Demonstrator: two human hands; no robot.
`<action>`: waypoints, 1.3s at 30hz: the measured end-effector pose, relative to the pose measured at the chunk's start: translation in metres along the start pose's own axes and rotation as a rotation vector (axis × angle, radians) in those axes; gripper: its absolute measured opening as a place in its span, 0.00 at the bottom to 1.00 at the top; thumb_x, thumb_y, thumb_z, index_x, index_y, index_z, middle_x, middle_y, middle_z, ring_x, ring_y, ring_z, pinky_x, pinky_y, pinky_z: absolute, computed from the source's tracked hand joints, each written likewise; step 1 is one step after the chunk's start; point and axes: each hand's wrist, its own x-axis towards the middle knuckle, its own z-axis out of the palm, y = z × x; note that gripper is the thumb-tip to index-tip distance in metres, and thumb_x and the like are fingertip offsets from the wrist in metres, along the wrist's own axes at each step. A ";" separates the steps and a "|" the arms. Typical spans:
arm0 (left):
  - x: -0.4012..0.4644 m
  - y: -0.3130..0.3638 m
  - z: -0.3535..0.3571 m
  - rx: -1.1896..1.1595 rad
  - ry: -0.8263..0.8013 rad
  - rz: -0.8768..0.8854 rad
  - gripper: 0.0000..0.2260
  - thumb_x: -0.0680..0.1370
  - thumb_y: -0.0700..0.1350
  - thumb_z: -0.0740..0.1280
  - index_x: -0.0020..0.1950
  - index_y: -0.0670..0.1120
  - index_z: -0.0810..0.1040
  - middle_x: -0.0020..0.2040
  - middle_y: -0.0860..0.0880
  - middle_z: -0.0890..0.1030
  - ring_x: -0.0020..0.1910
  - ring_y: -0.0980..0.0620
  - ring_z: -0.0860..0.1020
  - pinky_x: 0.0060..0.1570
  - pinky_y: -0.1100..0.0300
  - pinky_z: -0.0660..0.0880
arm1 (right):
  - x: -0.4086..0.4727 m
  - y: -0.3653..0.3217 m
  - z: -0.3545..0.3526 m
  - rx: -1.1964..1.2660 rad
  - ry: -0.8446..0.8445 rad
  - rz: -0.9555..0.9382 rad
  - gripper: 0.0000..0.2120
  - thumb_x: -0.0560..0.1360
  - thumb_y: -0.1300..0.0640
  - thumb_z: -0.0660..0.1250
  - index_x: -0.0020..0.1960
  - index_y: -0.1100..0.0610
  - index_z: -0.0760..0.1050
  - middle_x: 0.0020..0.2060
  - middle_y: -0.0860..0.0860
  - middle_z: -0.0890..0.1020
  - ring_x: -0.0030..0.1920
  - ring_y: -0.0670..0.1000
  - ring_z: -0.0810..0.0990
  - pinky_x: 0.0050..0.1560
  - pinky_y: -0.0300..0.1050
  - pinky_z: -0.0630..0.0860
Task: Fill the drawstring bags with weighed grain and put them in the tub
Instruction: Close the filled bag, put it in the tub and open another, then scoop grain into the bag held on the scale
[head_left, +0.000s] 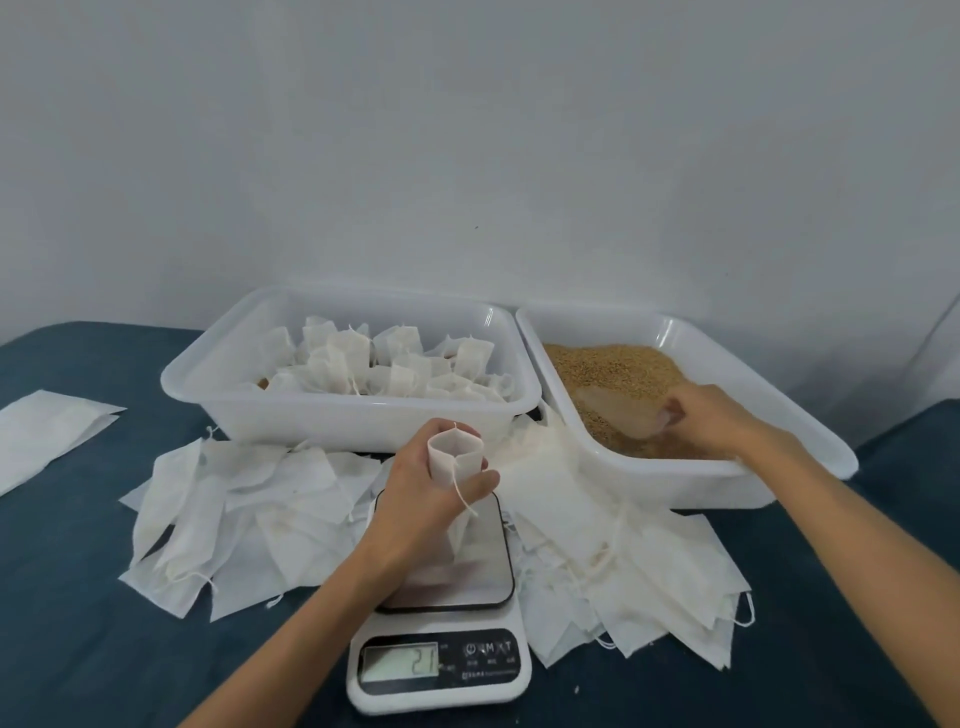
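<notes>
Left hand (431, 493) curls round an open bag (453, 457) over the scale (441, 613); right hand (711, 421), at two o'clock, grips a scoop (623, 415) in grain (602, 369), probably pouring next.

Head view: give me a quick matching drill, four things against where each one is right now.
Things:
1. held bag
2. scoop
3. filled bags
4. scale

Places:
A. in the left tub
B. among flat empty bags
C. in the left hand
D. in the grain, at the right hand

Pairs: 1-C, 2-D, 3-A, 4-B
</notes>
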 end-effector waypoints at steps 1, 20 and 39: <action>0.000 0.000 0.000 -0.004 0.001 -0.001 0.13 0.69 0.47 0.78 0.49 0.56 0.79 0.46 0.47 0.85 0.44 0.49 0.83 0.43 0.56 0.80 | 0.002 0.005 -0.002 0.000 0.053 0.020 0.05 0.73 0.58 0.76 0.46 0.54 0.80 0.44 0.51 0.83 0.45 0.51 0.81 0.46 0.48 0.79; 0.002 -0.004 -0.005 -0.032 0.011 -0.003 0.15 0.69 0.45 0.78 0.52 0.49 0.79 0.45 0.45 0.85 0.42 0.52 0.83 0.39 0.64 0.77 | 0.017 -0.022 0.001 -0.216 0.094 -0.165 0.06 0.74 0.66 0.71 0.47 0.58 0.83 0.46 0.52 0.83 0.49 0.54 0.80 0.50 0.48 0.76; 0.003 -0.003 -0.006 -0.059 -0.002 0.006 0.14 0.69 0.45 0.78 0.51 0.49 0.79 0.45 0.45 0.85 0.43 0.52 0.82 0.41 0.62 0.79 | 0.013 -0.013 0.000 0.101 0.190 0.033 0.09 0.71 0.61 0.78 0.50 0.60 0.82 0.47 0.55 0.84 0.48 0.54 0.82 0.54 0.51 0.78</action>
